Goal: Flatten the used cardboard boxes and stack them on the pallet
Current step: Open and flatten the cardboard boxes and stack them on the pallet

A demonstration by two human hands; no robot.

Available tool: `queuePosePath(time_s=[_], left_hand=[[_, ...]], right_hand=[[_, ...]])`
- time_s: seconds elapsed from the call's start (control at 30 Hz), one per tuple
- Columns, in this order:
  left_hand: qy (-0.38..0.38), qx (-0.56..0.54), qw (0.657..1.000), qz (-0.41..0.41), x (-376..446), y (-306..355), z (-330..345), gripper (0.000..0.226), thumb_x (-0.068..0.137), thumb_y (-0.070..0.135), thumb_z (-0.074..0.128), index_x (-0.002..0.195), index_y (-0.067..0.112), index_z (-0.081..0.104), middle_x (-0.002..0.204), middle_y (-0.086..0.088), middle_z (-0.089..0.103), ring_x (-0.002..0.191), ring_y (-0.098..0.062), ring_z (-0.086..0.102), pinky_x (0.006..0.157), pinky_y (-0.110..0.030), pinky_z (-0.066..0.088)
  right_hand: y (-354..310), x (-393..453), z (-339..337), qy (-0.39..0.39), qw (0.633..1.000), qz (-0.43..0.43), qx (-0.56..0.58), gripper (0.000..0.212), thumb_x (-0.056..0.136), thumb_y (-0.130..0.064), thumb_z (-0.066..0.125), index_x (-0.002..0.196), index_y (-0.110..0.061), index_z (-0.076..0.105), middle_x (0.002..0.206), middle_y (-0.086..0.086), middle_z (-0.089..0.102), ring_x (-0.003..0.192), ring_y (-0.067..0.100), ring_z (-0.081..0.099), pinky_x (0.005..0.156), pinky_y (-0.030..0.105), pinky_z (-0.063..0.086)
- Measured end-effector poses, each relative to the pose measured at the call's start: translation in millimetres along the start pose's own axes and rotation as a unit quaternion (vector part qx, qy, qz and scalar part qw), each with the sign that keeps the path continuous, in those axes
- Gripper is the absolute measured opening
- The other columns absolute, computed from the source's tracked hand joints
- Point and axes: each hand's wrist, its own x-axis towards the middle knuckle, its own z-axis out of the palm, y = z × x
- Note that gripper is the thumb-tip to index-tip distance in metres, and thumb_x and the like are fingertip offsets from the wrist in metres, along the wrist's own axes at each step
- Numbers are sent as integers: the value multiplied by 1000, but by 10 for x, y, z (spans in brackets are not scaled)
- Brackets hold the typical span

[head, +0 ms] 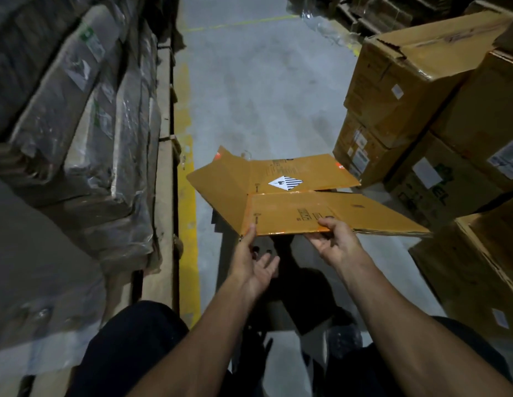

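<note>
Two bare hands reach forward over one flattened cardboard box, held above the grey floor of an aisle. The left hand lies palm up with its fingers loose and spread, only the thumb tip touching the box's near left corner. The right hand pinches the near edge, thumb on top of the panel and fingers curled beneath it. The box is tan, its flaps spread out, and bears one white diamond label with black stripes; the small printed text on it is too blurred to read. To the right stands a stack of at least five closed cartons, each with white stickers; one shows the letters "EL". To the left, shrink-wrapped bundles lie beside a yellow floor line.
</note>
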Motion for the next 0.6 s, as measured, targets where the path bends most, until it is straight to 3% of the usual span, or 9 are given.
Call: queuePosePath(time_s=[0.03,0.1,0.17,0.23,0.37,0.6], left_hand=[[1,-28,999,17,39,9,30,82,85,37,74,154,18,32,160,-13,27,145,-36,33,105,-54,40],[5,-59,997,42,138,85,110,70,86,36,74,146,17,44,147,-15,47,138,-34,43,107,-58,39],[13,-80,995,59,258,214,164,56,89,31,73,138,13,53,122,-17,66,117,-35,61,100,-56,47],[34,-81,993,81,356,338,211,41,96,20,65,133,6,55,108,-21,70,99,-35,69,89,-54,55],[92,-39,988,115,520,545,235,34,95,-6,55,128,0,54,115,-26,66,97,-40,68,85,-60,55],[102,-43,986,121,24,833,659,40,91,-14,54,125,6,54,113,-23,66,100,-39,67,91,-60,54]], right_hand=[[22,-9,-3,-6,1000,3,-1,39,92,11,51,127,-6,55,85,24,75,75,39,75,60,49,62],[37,-14,-3,-16,1000,6,9,37,92,13,50,124,-5,55,89,24,75,79,39,74,60,50,62],[24,-6,9,-29,999,7,26,36,92,14,50,122,-6,56,102,25,73,92,40,72,65,51,62],[5,3,49,-39,998,10,39,38,91,14,51,122,-7,56,108,25,71,98,40,70,71,52,62],[-59,-8,204,-41,997,13,58,48,88,16,52,128,-8,56,115,25,70,104,42,69,77,57,60],[-503,-410,525,-18,997,37,69,56,84,13,57,134,-13,54,116,21,71,102,39,71,81,55,60]])
